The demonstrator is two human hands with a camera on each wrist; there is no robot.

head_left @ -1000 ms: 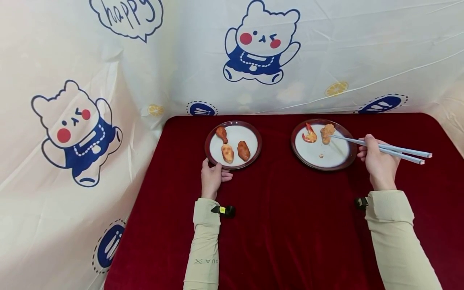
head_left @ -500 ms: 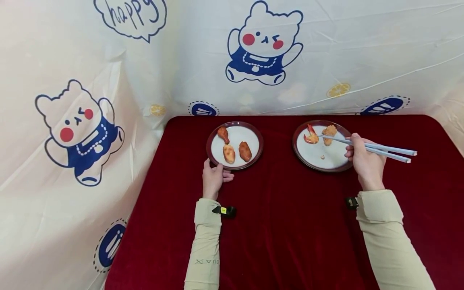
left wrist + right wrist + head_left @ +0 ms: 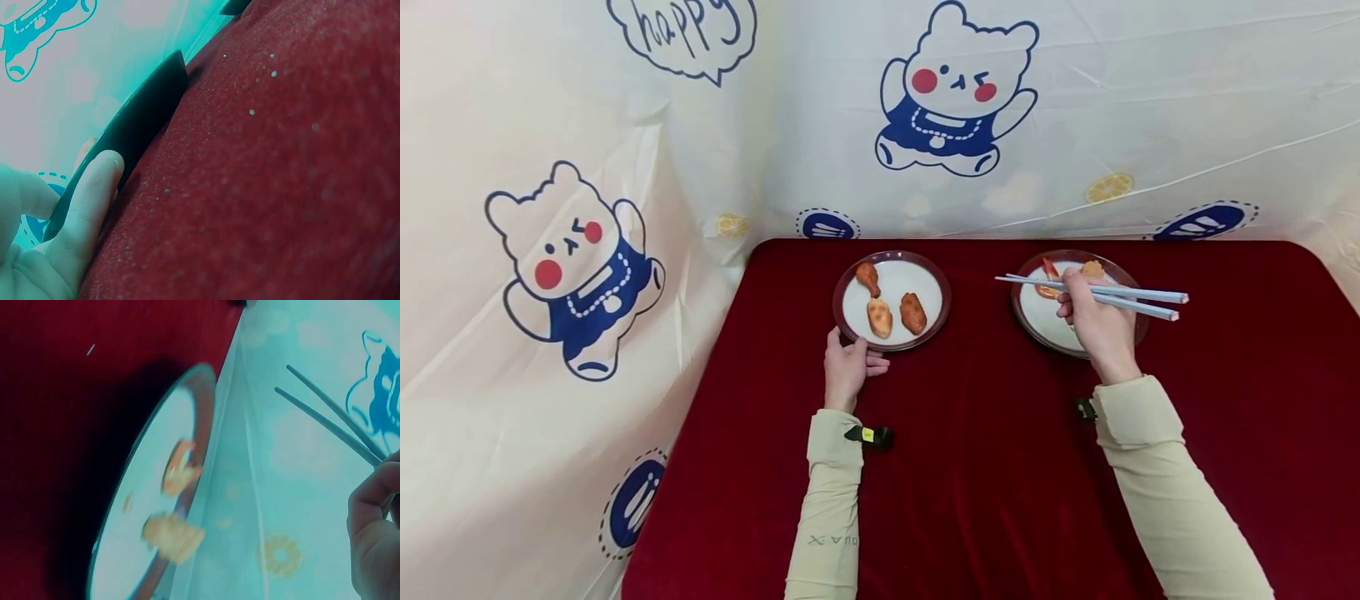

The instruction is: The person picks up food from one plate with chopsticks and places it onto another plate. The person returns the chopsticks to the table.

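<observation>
My left hand (image 3: 847, 367) pinches the near-left rim of the left plate (image 3: 945, 292), a finger on its underside in the left wrist view. On that plate lie a drumstick (image 3: 868, 279), a pale golden chicken wing piece (image 3: 880, 318) and a browner one (image 3: 913, 313). My right hand (image 3: 1101, 333) holds pale blue chopsticks (image 3: 1138, 292) above the right plate (image 3: 1025, 321). Their tips are slightly apart, hold nothing and point left past its rim. A red-orange shrimp (image 3: 180, 472) and a breaded fried chicken piece (image 3: 175, 537) lie there, partly hidden by my hand in the head view.
A dark red cloth (image 3: 977, 467) covers the table under both plates. White curtains (image 3: 820, 100) printed with cartoon bears rise at the back and left. A small crumb (image 3: 127, 501) is on the right plate.
My right hand has moved left with the chopsticks, away from the fried piece and across the right plate. The chicken and shrimp stay there. My left hand keeps its place at the left plate.
</observation>
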